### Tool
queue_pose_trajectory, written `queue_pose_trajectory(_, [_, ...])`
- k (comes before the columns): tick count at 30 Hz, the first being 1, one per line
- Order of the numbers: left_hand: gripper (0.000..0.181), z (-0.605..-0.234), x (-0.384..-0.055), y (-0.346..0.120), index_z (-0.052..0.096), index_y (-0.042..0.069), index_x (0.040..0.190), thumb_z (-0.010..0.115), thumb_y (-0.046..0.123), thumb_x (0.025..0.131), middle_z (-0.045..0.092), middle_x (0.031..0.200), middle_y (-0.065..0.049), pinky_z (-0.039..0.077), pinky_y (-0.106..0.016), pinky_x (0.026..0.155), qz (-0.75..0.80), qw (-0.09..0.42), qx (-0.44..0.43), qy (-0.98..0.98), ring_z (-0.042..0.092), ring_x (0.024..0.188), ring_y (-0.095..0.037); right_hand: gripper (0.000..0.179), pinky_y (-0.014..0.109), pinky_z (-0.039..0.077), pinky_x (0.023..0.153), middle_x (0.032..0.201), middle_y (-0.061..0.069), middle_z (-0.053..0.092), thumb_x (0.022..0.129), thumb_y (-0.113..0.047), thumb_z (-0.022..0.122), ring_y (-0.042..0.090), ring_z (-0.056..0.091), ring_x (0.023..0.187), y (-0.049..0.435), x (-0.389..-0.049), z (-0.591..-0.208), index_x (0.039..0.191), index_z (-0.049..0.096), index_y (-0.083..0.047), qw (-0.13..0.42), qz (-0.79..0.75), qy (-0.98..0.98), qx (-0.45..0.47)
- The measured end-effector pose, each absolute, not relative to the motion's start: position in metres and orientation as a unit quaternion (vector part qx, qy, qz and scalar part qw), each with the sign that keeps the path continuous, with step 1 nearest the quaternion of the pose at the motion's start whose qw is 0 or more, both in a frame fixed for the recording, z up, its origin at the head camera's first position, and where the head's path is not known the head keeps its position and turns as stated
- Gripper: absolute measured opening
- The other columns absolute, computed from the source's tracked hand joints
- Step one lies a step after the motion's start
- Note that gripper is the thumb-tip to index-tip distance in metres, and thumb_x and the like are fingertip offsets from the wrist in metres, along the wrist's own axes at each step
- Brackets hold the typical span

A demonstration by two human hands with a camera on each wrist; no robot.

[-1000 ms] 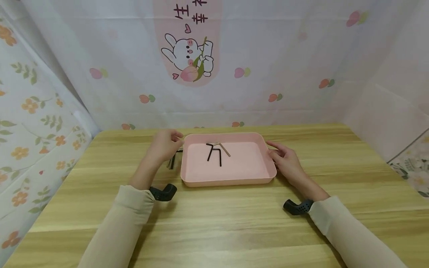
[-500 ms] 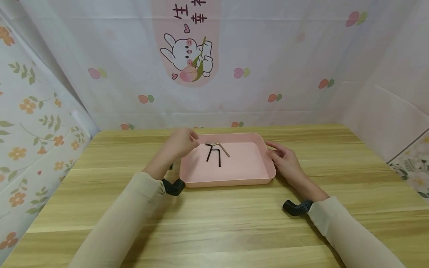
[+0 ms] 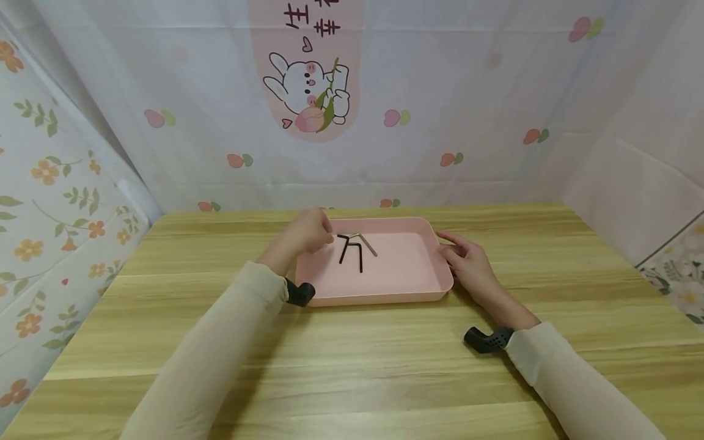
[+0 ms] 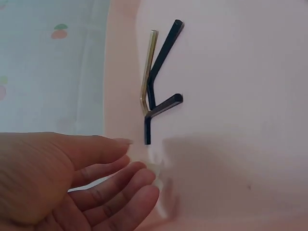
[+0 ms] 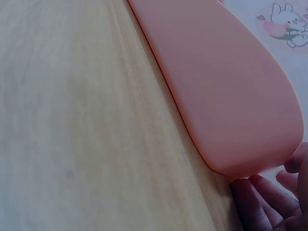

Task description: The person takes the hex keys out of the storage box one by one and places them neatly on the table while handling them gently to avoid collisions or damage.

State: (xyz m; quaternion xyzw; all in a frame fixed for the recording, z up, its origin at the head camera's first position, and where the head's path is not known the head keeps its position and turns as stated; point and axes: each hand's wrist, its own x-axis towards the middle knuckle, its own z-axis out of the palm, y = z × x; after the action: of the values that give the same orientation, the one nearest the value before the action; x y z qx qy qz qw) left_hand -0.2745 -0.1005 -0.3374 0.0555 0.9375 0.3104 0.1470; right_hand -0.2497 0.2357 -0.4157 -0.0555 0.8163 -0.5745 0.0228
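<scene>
Three L-shaped hex keys lie in the pink tray (image 3: 379, 299): one black hex key (image 3: 360, 258), another black hex key (image 3: 344, 250) and a brass-coloured hex key (image 3: 368, 245). My left hand (image 3: 309, 231) hovers over the tray's left end, beside them. In the left wrist view its fingers (image 4: 137, 202) are loosely bent, with the thumb apart from them. A pale blurred shape (image 4: 155, 169) shows at the fingertips; I cannot tell what it is. At the tray's right end my right hand (image 3: 469, 266) grips the wall, thumb at the rim and fingers at the lower edge.
The wooden table (image 3: 363, 366) extends around the tray. Behind it hangs a white patterned curtain (image 3: 478, 110), and a floral curtain (image 3: 60, 195) stands at the left. A black wrist mount (image 3: 299, 293) on my left wrist overlaps the tray's front left corner.
My left hand has moved right, from beside hex keys on the table left of the tray to over the tray. Those keys are now hidden behind the arm. My right hand stays put.
</scene>
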Motion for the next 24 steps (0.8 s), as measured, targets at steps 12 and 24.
queue_pose_trajectory(12, [0.019, -0.345, -0.281, -0.090, 0.069, -0.005, 0.111, 0.061, 0.006, 0.097, 0.062, 0.074, -0.008, 0.057, -0.029, 0.062, 0.346, 0.168, 0.055, 0.921, 0.056, 0.060, -0.015, 0.052, 0.019, 0.058, 0.070, 0.132, 0.027, 0.063, 0.105, -0.024, 0.054, -0.003, 0.068, 0.087, 0.233, -0.246, -0.411, 0.154, 0.043, -0.010, 0.032, -0.585, 0.809, -0.051])
queue_pose_trajectory(24, [0.009, -0.347, -0.283, -0.079, 0.072, 0.001, 0.086, 0.071, 0.008, 0.090, 0.055, 0.059, 0.000, 0.050, -0.027, 0.055, 0.298, 0.151, 0.044, 0.941, 0.053, 0.052, -0.014, 0.051, 0.019, 0.059, 0.072, 0.136, 0.029, 0.059, 0.105, -0.024, 0.053, -0.005, 0.068, 0.088, 0.233, -0.247, -0.412, 0.154, 0.043, -0.010, 0.037, -0.585, 0.809, -0.047])
